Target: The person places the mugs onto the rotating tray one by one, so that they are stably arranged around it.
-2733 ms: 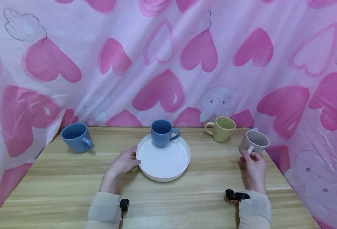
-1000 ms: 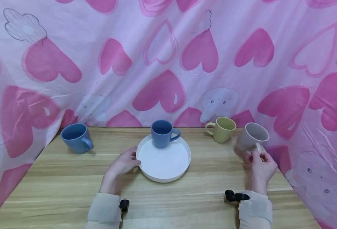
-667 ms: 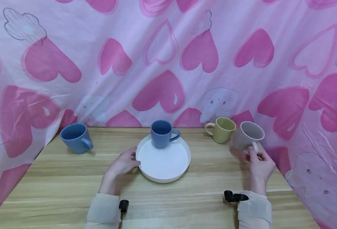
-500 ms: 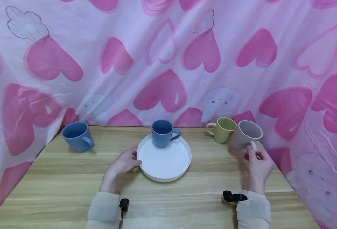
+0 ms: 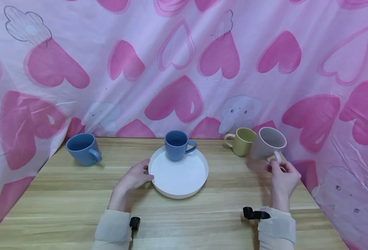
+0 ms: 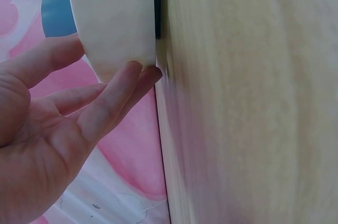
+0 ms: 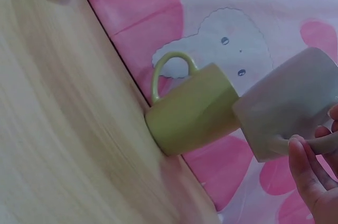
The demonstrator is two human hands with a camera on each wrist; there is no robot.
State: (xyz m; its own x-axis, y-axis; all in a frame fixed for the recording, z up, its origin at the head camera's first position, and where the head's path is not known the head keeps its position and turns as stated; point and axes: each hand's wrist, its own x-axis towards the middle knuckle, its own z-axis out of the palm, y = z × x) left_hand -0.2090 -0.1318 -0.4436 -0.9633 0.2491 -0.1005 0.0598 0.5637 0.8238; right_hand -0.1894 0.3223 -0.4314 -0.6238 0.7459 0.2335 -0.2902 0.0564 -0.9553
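My right hand (image 5: 282, 178) pinches the handle of a grey mug (image 5: 265, 147) between thumb and fingers. The mug is held up off the table, upright with a slight tilt. In the right wrist view, it overlaps the rim side of a yellow mug (image 7: 195, 110); whether the two touch I cannot tell. At the centre, my left hand (image 5: 135, 176) grips the left edge of a round white tray (image 5: 179, 177), fingertips on its rim and side wall (image 6: 113, 18). A blue mug (image 5: 176, 147) stands on the tray's far part, handle to the right.
Another blue mug (image 5: 83, 151) stands at the far left of the wooden table (image 5: 184, 222). Behind the back edge hangs a pink heart-patterned cloth (image 5: 174, 99), which also runs down the right side. Black wrist mounts (image 5: 255, 213) sit at both cuffs.
My right hand has lifted the grey mug by its handle and brought it slightly left, closer to the yellow mug. The left hand, tray and blue mugs have stayed put.
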